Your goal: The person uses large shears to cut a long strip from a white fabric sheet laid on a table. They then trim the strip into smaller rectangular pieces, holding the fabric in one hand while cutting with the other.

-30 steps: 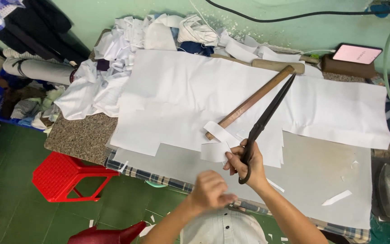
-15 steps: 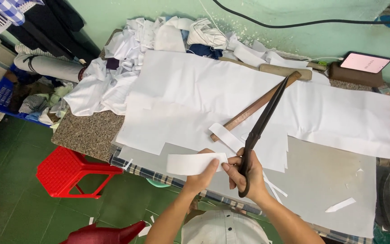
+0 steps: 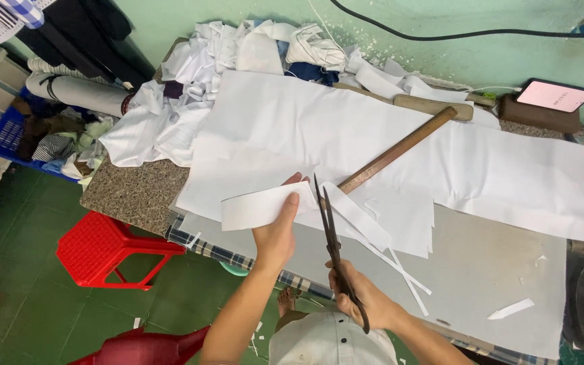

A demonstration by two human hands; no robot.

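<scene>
My left hand (image 3: 277,230) holds a cut white fabric strip (image 3: 261,206) by its right end, lifted over the table's near edge. Just to its right, my right hand (image 3: 363,301) grips the handles of long dark scissors (image 3: 332,236), whose nearly closed blades point away from me, tips close to the strip's end. A large white fabric sheet (image 3: 400,142) lies spread on the table behind them. A long wooden ruler (image 3: 397,150) rests diagonally on it. Thin white offcuts (image 3: 400,267) lie by the scissors.
Crumpled white and dark cloth (image 3: 238,47) is piled at the table's far left. A phone with a lit screen (image 3: 553,95) sits on a box at the far right. A red plastic stool (image 3: 106,250) stands on the green floor at left, a blue crate (image 3: 8,135) beyond.
My left hand has lifted the strip up and left, away from the sheet. The scissors have swung from slanting far across the sheet to pointing upright, pulled back toward me.
</scene>
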